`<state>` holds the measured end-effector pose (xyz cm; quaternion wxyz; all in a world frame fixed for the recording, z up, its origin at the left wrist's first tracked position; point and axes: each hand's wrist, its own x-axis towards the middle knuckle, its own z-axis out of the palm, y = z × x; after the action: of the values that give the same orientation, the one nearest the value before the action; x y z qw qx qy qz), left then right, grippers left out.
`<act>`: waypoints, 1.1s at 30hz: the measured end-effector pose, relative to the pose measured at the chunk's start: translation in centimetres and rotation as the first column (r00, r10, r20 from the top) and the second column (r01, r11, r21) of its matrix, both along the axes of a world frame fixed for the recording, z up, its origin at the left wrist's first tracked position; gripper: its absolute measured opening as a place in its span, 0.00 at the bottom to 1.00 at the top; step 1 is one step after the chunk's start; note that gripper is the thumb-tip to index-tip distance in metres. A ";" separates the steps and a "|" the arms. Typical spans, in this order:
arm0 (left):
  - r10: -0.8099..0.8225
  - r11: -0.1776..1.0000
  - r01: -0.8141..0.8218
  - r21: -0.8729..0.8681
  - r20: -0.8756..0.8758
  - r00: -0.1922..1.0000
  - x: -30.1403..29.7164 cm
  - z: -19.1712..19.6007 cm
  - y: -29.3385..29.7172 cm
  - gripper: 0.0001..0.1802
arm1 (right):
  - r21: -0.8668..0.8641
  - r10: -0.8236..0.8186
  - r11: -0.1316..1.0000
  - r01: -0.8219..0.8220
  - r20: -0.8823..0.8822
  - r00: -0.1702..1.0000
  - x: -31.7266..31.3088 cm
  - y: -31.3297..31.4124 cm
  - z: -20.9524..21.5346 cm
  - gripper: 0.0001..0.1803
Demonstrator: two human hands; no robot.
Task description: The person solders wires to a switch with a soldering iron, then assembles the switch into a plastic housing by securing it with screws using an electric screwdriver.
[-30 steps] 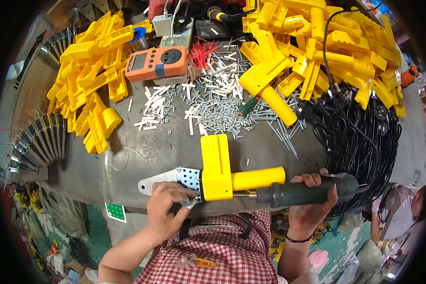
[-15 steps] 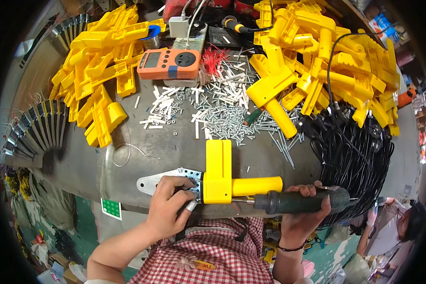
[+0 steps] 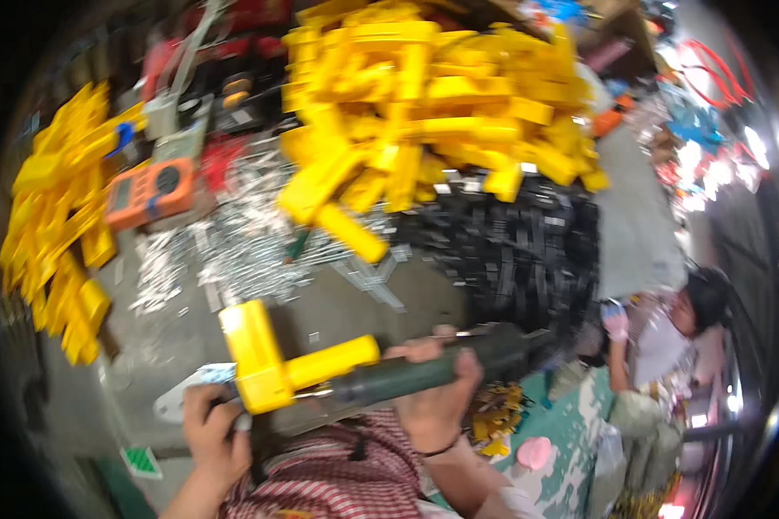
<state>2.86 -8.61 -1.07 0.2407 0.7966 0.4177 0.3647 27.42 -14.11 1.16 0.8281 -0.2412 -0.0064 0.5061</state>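
My left hand point(image 3: 215, 437) grips a silvery metal plate point(image 3: 175, 396) with a rounded end, where it meets a yellow plastic tool housing point(image 3: 255, 359). A round yellow handle point(image 3: 333, 362) sticks out of the housing to the right. My right hand point(image 3: 433, 417) is wrapped from below around a dark green electric screwdriver point(image 3: 398, 377), held nearly level. Its metal bit point(image 3: 314, 393) points left at the housing, just under the handle. Blur hides whether the tip sits in a screw. Both hands are at the table's near edge.
Screws point(image 3: 260, 259) and white sleeves lie heaped mid-table beside an orange meter point(image 3: 150, 192). Yellow housing parts pile up at the left point(image 3: 56, 199) and far side point(image 3: 407, 95). Bundled black cables point(image 3: 528, 251) lie to the right. Another person point(image 3: 658, 333) sits farther right.
The whole view has swung to the right and blurred, so the table's things appear farther left. Both hands keep their holds, and the screwdriver and housing now look tilted, right end higher.
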 end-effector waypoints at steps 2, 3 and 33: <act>0.017 1.000 -0.018 -0.015 -0.034 0.999 0.2 -0.2 -0.2 0.09 | 0.043 -0.016 0.999 0.015 0.039 0.999 -0.3 0.6 0.2 0.18; 0.032 0.998 -0.035 -0.044 -0.075 0.997 0.1 -0.3 -0.4 0.09 | 0.000 -0.002 1.000 0.002 0.030 1.000 0.0 0.7 0.3 0.19; -0.467 0.878 0.423 -0.225 -0.200 0.861 5.1 6.6 3.9 0.28 | 0.096 0.247 0.791 0.605 0.854 -0.458 19.1 3.2 9.8 0.06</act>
<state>7.99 -4.74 5.54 0.3327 0.8869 0.2786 0.1586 46.48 -10.90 11.00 0.4080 -0.7430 -0.5135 -0.1332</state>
